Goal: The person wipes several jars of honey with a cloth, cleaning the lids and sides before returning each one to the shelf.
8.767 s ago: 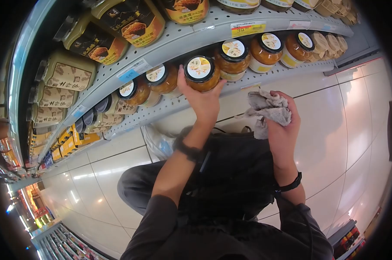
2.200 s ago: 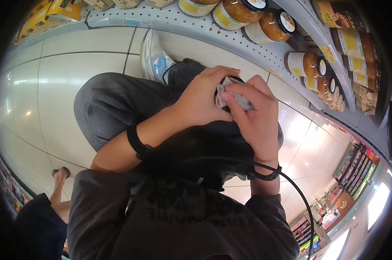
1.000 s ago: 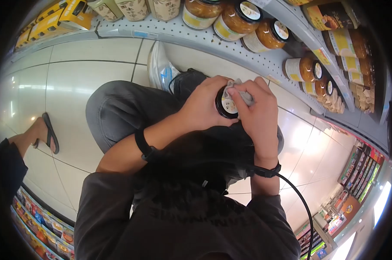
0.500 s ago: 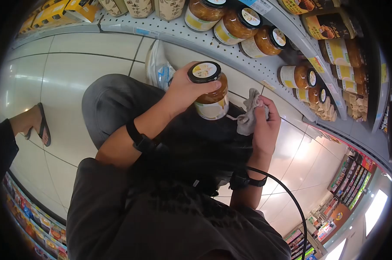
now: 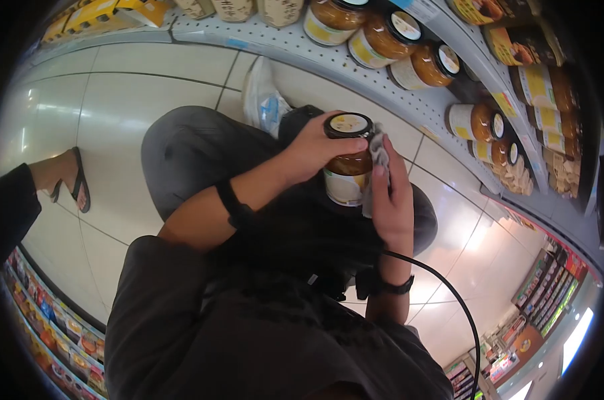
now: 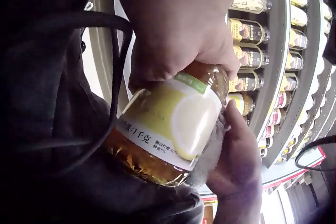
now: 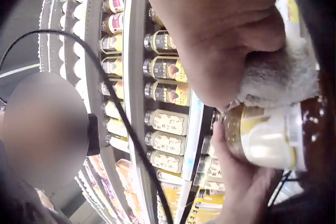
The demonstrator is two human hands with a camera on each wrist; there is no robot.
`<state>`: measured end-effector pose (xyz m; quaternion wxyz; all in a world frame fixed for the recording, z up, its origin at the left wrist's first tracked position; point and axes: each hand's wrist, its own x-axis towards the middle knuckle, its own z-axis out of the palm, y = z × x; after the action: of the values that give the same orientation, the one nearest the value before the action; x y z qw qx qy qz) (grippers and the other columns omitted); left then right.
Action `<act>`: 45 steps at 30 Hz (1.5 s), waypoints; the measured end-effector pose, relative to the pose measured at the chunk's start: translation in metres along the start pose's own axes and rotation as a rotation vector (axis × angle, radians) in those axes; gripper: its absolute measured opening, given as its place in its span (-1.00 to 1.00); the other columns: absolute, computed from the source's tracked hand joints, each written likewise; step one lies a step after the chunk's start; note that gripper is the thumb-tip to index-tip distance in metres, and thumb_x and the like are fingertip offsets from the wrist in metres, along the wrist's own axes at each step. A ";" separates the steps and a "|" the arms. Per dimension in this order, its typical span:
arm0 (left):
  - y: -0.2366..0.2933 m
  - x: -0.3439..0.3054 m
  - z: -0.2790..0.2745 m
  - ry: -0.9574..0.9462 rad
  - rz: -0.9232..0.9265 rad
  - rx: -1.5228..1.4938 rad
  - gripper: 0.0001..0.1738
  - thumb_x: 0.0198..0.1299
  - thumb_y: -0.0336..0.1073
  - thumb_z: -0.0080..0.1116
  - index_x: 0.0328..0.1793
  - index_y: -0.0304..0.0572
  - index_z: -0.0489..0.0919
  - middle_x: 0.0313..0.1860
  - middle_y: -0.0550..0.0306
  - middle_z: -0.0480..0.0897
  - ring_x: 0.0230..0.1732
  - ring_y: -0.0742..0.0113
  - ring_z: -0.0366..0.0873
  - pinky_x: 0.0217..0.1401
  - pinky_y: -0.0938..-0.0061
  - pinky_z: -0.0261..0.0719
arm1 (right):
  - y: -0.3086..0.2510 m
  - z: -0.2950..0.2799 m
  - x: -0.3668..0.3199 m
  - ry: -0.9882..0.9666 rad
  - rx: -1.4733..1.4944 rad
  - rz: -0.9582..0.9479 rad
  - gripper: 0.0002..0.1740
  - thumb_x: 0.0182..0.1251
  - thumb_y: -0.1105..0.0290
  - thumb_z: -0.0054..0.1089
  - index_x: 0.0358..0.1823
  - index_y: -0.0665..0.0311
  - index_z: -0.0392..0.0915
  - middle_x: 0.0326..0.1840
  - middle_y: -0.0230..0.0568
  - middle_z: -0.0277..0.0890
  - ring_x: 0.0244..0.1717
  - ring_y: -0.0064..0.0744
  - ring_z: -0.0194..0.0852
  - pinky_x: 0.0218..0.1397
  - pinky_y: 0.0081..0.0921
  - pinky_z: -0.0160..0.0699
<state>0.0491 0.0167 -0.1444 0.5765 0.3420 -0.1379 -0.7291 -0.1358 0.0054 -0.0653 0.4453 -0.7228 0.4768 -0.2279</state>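
Note:
My left hand (image 5: 312, 148) grips a glass jar (image 5: 347, 188) of amber preserve just below its black lid, thumb across the front. The jar stands nearly upright over my lap, its round lid label (image 5: 349, 123) facing up. My right hand (image 5: 394, 207) holds a grey cloth (image 5: 380, 152) against the jar's right side. In the left wrist view the jar's yellow and white label (image 6: 170, 116) shows, with the cloth (image 6: 211, 155) between the jar and my right hand (image 6: 240, 163). In the right wrist view the bunched cloth (image 7: 278, 77) lies along the glass.
A perforated shelf (image 5: 275, 39) with similar jars (image 5: 378, 43) runs along the front and right, with a higher shelf of jars (image 5: 545, 87) above. A sandalled foot (image 5: 75, 179) stands on the tiled floor at left. A black cable (image 5: 448, 280) loops by my right wrist.
The jar has come off the shelf to my lap in my left hand. The cloth was over its lid, then apart from it half a second ago; now it meets the jar's right side.

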 end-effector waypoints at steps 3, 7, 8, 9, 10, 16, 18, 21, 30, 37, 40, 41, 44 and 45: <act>-0.001 0.000 -0.001 0.041 0.014 0.000 -0.47 0.27 -0.35 0.56 0.31 -0.29 0.61 0.12 0.15 0.76 0.13 0.41 0.70 0.28 0.42 0.66 | -0.013 0.013 -0.018 0.036 -0.177 -0.050 -0.39 0.62 0.45 0.06 0.63 0.48 0.30 0.63 0.28 0.29 0.56 0.22 0.39 0.60 -0.18 0.37; -0.006 0.006 0.004 0.107 0.024 0.011 -0.48 0.35 -0.22 0.53 0.30 -0.30 0.59 0.09 0.18 0.75 0.10 0.46 0.68 0.24 0.47 0.65 | -0.015 0.029 -0.022 0.030 -0.351 -0.214 -0.38 0.63 0.46 0.01 0.65 0.48 0.26 0.71 0.30 0.17 0.67 0.36 0.20 0.72 -0.07 0.20; -0.007 0.004 0.004 0.128 0.031 0.036 -0.49 0.36 -0.19 0.53 0.29 -0.29 0.59 0.09 0.19 0.74 0.10 0.47 0.68 0.24 0.48 0.64 | -0.014 0.027 -0.016 0.033 -0.358 -0.214 -0.38 0.63 0.46 0.01 0.65 0.48 0.26 0.71 0.30 0.17 0.67 0.36 0.20 0.72 -0.07 0.20; -0.007 0.003 0.003 0.119 0.032 0.034 -0.46 0.37 -0.17 0.53 0.30 -0.31 0.57 0.08 0.20 0.73 0.09 0.49 0.67 0.23 0.50 0.64 | -0.013 0.024 -0.009 0.035 -0.327 -0.168 -0.39 0.66 0.43 -0.02 0.65 0.47 0.26 0.71 0.30 0.17 0.67 0.36 0.20 0.71 -0.08 0.21; -0.007 0.002 0.003 0.121 0.039 0.028 -0.46 0.37 -0.17 0.53 0.30 -0.31 0.57 0.08 0.20 0.73 0.09 0.49 0.67 0.23 0.50 0.64 | -0.013 0.022 0.000 0.033 -0.296 -0.125 -0.41 0.68 0.40 -0.05 0.64 0.47 0.26 0.71 0.30 0.17 0.67 0.35 0.19 0.71 -0.09 0.22; -0.028 -0.008 -0.008 -0.045 0.217 0.350 -0.14 0.08 -0.09 0.76 0.40 -0.22 0.49 0.33 0.03 0.56 0.43 0.28 0.48 0.59 0.22 0.42 | 0.025 -0.012 0.047 -0.050 0.118 0.192 -0.56 0.77 0.32 -0.12 0.34 0.52 0.59 0.21 0.00 0.74 0.27 -0.24 0.66 0.45 -0.37 0.49; -0.016 -0.012 -0.005 -0.134 0.428 0.637 -0.01 -0.02 -0.02 0.80 0.46 -0.23 0.47 0.42 -0.12 0.48 0.67 0.07 0.24 0.77 0.06 0.15 | 0.048 -0.026 0.055 -0.275 0.367 0.374 -0.55 0.77 0.26 -0.10 0.31 0.44 0.65 0.23 -0.09 0.74 0.24 -0.31 0.65 0.42 -0.42 0.50; -0.007 -0.011 -0.001 -0.350 0.449 0.690 0.05 -0.14 -0.12 0.86 0.48 -0.18 0.46 0.53 -0.07 0.43 0.80 -0.04 0.03 0.81 0.05 -0.01 | 0.052 -0.022 0.058 -0.292 0.496 0.445 -0.52 0.77 0.14 -0.05 0.39 0.36 0.56 0.34 -0.15 0.57 0.38 -0.32 0.49 0.52 -0.44 0.36; -0.001 -0.014 0.008 -0.349 0.221 0.424 -0.05 -0.08 -0.31 0.82 0.42 -0.22 0.45 0.27 0.11 0.58 0.38 0.30 0.53 0.55 0.31 0.44 | 0.037 -0.002 0.061 0.309 0.163 0.064 -0.63 0.82 0.13 -0.11 0.09 0.31 0.49 0.00 -0.20 0.53 0.09 -0.33 0.48 0.32 -0.36 0.43; -0.011 -0.005 0.011 -0.129 0.442 0.456 -0.15 0.01 -0.12 0.79 0.29 -0.32 0.48 0.12 0.01 0.64 0.21 0.24 0.63 0.37 0.30 0.59 | -0.003 0.005 0.004 0.269 -0.155 0.066 -0.63 0.65 0.36 0.11 0.33 0.42 0.51 -0.09 -0.13 0.53 -0.01 -0.25 0.52 0.21 -0.32 0.49; -0.021 0.001 0.000 -0.082 0.241 0.497 -0.05 0.14 -0.18 0.72 0.52 -0.28 0.33 0.33 0.02 0.56 0.43 0.25 0.50 0.56 0.27 0.45 | -0.002 0.019 -0.021 0.158 -0.333 -0.005 -0.03 0.36 0.29 0.50 0.66 0.43 0.12 0.36 0.09 0.34 0.33 -0.03 0.45 0.44 -0.20 0.45; -0.021 0.000 0.000 -0.080 0.244 0.505 -0.05 0.14 -0.18 0.72 0.52 -0.28 0.33 0.33 0.02 0.56 0.43 0.25 0.50 0.56 0.27 0.45 | 0.000 0.026 -0.026 0.159 -0.326 -0.010 -0.03 0.36 0.29 0.50 0.66 0.43 0.12 0.36 0.09 0.34 0.33 -0.03 0.45 0.44 -0.20 0.45; -0.023 -0.002 0.002 -0.126 0.367 0.652 -0.13 0.38 -0.10 0.51 0.59 -0.28 0.23 0.44 -0.05 0.46 0.51 0.24 0.41 0.62 0.24 0.36 | 0.012 0.042 -0.031 0.156 -0.216 -0.008 0.31 0.09 0.26 0.74 0.70 0.46 -0.07 0.50 0.20 0.22 0.52 0.10 0.35 0.61 -0.14 0.34; -0.023 -0.002 0.003 -0.134 0.358 0.534 -0.19 0.51 -0.01 0.30 0.63 -0.27 0.17 0.49 -0.06 0.40 0.56 0.24 0.35 0.66 0.24 0.29 | 0.016 0.044 -0.028 0.212 -0.161 0.047 0.40 -0.02 0.26 0.80 0.70 0.46 -0.10 0.54 0.22 0.21 0.57 0.11 0.31 0.65 -0.14 0.30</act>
<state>0.0299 0.0249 -0.1555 0.5753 0.4026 -0.4197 -0.5751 -0.1229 0.0469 -0.0984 0.3381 -0.7167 0.5548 -0.2536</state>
